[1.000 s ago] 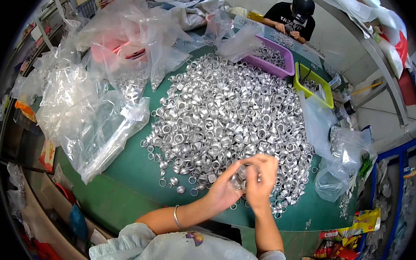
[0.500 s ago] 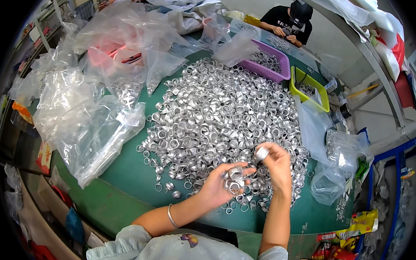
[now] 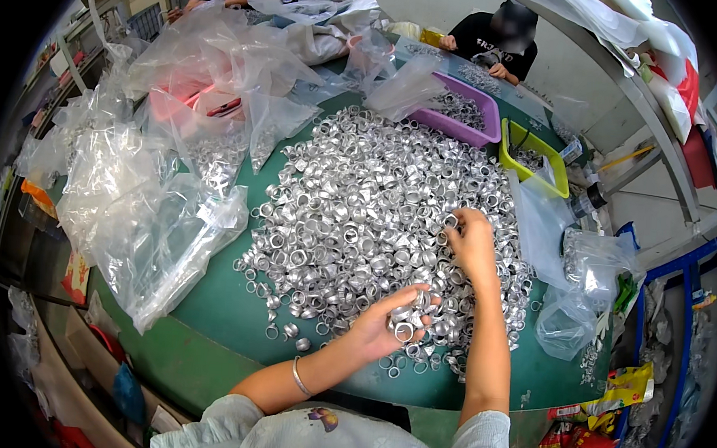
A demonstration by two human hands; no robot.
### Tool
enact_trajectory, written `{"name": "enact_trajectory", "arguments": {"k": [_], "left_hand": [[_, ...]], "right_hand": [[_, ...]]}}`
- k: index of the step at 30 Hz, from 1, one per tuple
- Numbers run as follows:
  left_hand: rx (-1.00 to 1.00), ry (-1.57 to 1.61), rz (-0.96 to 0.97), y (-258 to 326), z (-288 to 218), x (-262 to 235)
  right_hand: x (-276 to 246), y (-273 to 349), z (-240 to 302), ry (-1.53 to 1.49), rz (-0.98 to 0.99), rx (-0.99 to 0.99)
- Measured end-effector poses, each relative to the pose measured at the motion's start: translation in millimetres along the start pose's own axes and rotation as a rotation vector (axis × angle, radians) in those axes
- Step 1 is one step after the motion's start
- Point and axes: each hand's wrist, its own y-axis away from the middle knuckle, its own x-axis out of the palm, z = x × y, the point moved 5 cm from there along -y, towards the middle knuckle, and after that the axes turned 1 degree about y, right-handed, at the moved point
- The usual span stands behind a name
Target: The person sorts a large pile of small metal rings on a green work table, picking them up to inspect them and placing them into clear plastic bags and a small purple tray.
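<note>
A few silver metal rings [image 3: 406,324] are cupped in the left hand [image 3: 385,327], fingers curled about them, near the table's front edge. The right hand [image 3: 472,245] is pinched on one ring, largely hidden, atop the ring heap [image 3: 376,201]. Clear plastic bags [image 3: 148,213] are piled along the green table [image 3: 208,313]'s left edge; purple tray [image 3: 482,109] and yellow-green tray [image 3: 540,156] stand at the far right corner.

Left hand [image 3: 387,327] cupped palm-up in a loose grip; right hand [image 3: 472,245] stretched forward, fingers curled down.

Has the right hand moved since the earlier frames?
Yes. The right hand has reached out from beside the left hand, farther up the pile of silver rings, toward the purple tray.
</note>
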Motion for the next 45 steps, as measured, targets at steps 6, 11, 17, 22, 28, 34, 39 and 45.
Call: {"name": "enact_trajectory", "arguments": {"k": [6, 11, 17, 22, 28, 34, 39, 45], "left_hand": [[0.045, 0.106, -0.051, -6, -3, 1], [0.081, 0.147, -0.05, -18, -11, 11], [0.063, 0.125, -0.031, -13, -8, 10], [0.049, 0.111, -0.043, -12, -1, 6], [0.05, 0.119, -0.046, -6, -3, 10], [0.059, 0.119, -0.036, -5, -3, 9], [0.058, 0.127, -0.034, -3, -3, 9], [0.062, 0.142, -0.016, -1, -4, 11]], "right_hand": [[-7, 6, -4, -0.072, -0.121, -0.036], [-1, -9, -7, 0.132, -0.123, -0.094], [-38, -74, -55, -1.307, -0.128, 0.157], [-66, -144, -56, -1.971, -0.2, 0.417], [-56, -152, -59, -2.092, -0.113, 0.464], [-53, -148, -63, -2.116, -0.09, 0.477], [-54, -145, -62, -2.118, -0.072, 0.488], [-49, -119, -42, -1.959, 0.154, 0.347]]}}
